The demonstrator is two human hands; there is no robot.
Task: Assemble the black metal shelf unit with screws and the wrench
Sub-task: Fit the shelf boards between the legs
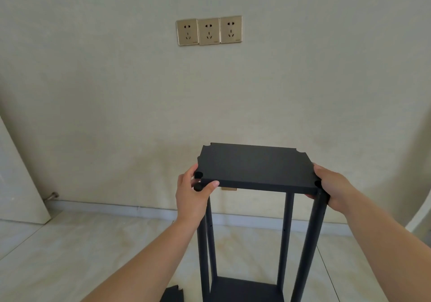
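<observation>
1. The left hand (194, 193) is gripping the black shelf panel's (254, 166) near-left corner.
2. The right hand (331, 188) is gripping its near-right corner.
3. The panel is sitting atop four upright posts (309, 238).

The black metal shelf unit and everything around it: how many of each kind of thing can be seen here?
Flat black metal shelf boards: 3, top, bottom, loose on floor
Upright black metal round poles: 4
Gold wall sockets: 3
Bare hands holding the top board: 2, left, right
Total: 12
</observation>
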